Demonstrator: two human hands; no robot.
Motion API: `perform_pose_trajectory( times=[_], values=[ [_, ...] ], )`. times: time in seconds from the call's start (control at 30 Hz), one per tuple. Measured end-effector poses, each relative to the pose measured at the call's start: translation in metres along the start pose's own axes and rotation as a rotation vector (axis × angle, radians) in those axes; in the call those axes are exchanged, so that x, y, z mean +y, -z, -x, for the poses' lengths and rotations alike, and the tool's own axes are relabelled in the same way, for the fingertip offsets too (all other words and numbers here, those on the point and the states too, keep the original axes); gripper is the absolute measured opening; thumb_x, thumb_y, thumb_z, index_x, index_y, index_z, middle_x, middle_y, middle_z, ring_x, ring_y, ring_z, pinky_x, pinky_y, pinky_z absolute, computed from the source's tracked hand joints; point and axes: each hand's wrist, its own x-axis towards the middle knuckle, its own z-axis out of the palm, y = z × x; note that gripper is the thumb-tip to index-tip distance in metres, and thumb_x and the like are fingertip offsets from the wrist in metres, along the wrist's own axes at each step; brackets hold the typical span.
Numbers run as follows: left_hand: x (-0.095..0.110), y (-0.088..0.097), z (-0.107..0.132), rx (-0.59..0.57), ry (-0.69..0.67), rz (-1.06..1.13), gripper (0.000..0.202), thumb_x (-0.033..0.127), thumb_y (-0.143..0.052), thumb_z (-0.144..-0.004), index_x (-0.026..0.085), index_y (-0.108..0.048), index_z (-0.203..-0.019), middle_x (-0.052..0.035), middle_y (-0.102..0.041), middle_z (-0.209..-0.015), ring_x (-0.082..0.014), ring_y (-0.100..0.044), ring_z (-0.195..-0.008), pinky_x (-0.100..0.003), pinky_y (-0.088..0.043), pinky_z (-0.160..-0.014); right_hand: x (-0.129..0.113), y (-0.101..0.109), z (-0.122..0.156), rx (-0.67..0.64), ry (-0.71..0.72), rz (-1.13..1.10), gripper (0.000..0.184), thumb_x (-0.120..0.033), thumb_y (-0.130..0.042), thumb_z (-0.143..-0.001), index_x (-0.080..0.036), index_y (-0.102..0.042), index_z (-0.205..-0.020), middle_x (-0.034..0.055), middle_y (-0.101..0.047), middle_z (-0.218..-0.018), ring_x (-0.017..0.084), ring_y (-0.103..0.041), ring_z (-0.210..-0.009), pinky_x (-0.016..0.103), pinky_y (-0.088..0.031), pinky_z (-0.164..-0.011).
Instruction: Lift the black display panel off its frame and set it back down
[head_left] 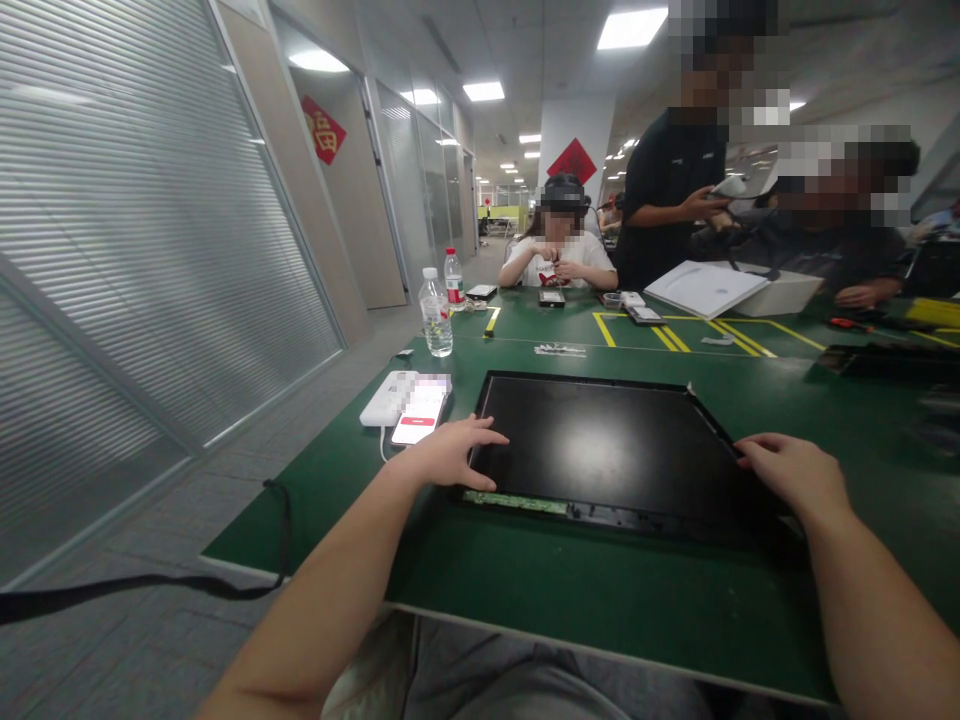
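Note:
A black LCD panel [592, 440] in a dark frame lies flat on the green table in front of me, a bright reflection on its screen. Along its near edge a strip of green circuit board [517, 502] is exposed on the left part. My left hand [461, 452] is at the panel's left edge, thumb and fingers spread apart, the tips over the screen's border. On the opposite side, my right hand [799, 475] has its fingers closed at the right edge of the frame; part of its grip is hidden behind the hand.
Left of the panel are a lit phone [420, 410], a white box-like device [384, 398] with a cable, and a water bottle [436, 315]. Small metal pieces [560, 350] lie beyond the panel. Across the green table [600, 600] people work near a white box [780, 293].

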Motion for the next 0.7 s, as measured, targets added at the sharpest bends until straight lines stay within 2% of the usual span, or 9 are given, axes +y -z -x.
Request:
perform_pose_trajectory(
  times=[0.1, 0.17, 0.27, 0.33, 0.4, 0.7],
  values=[
    [-0.004, -0.005, -0.004, 0.060, 0.047, 0.035, 0.078, 0.049, -0.088, -0.078, 0.024, -0.064, -0.147, -0.0188, -0.046, -0.166, -0.0415, -0.040, -0.156, -0.052, -0.038, -0.123, -0.001, 0.001, 0.000, -0.002, -0.003, -0.002, 0.031, -0.048, -0.056, -0.075, -0.031, -0.080, -0.084, 0.0054, -0.080, -0.089, 0.028, -0.068, -0.078, 0.038, -0.047, -0.064],
    [-0.005, -0.009, -0.008, 0.120, 0.098, 0.023, 0.066, 0.048, -0.078, -0.088, 0.019, -0.065, -0.146, -0.0208, -0.051, -0.162, -0.0404, -0.045, -0.153, -0.051, -0.040, -0.122, -0.001, 0.002, 0.001, -0.001, -0.004, 0.005, 0.032, -0.049, -0.056, -0.075, -0.031, -0.081, -0.084, 0.0059, -0.080, -0.090, 0.029, -0.068, -0.078, 0.038, -0.047, -0.065],
    [-0.004, -0.017, -0.016, 0.163, 0.108, -0.052, 0.042, 0.026, -0.052, -0.103, 0.015, -0.069, -0.140, -0.0190, -0.061, -0.153, -0.0347, -0.049, -0.150, -0.049, -0.040, -0.124, -0.001, 0.002, 0.001, -0.006, -0.011, 0.012, 0.034, -0.050, -0.055, -0.076, -0.031, -0.081, -0.086, 0.0056, -0.080, -0.092, 0.029, -0.068, -0.081, 0.038, -0.048, -0.066],
    [-0.004, -0.021, -0.020, 0.176, 0.131, -0.084, 0.048, 0.011, -0.044, -0.100, 0.015, -0.070, -0.140, -0.0176, -0.063, -0.151, -0.0324, -0.052, -0.148, -0.047, -0.042, -0.123, 0.000, 0.001, 0.000, -0.005, -0.014, 0.009, 0.035, -0.051, -0.055, -0.076, -0.031, -0.081, -0.087, 0.0054, -0.080, -0.091, 0.030, -0.068, -0.082, 0.038, -0.048, -0.067],
    [-0.005, -0.025, -0.022, 0.187, 0.168, -0.093, 0.054, 0.003, -0.042, -0.095, 0.014, -0.069, -0.141, -0.0174, -0.062, -0.153, -0.0317, -0.054, -0.147, -0.046, -0.043, -0.122, 0.000, 0.000, 0.000, 0.001, -0.007, 0.002, 0.035, -0.052, -0.055, -0.075, -0.031, -0.081, -0.087, 0.0055, -0.080, -0.089, 0.030, -0.068, -0.081, 0.039, -0.048, -0.066],
    [-0.004, -0.025, -0.022, 0.247, 0.155, -0.087, 0.060, -0.005, -0.044, -0.087, 0.020, -0.075, -0.133, -0.0115, -0.068, -0.146, -0.0269, -0.059, -0.141, -0.042, -0.047, -0.120, -0.003, 0.002, 0.002, -0.016, -0.027, 0.013, 0.039, -0.053, -0.052, -0.076, -0.032, -0.081, -0.091, 0.0067, -0.080, -0.097, 0.031, -0.068, -0.086, 0.040, -0.049, -0.068]
  ],
)
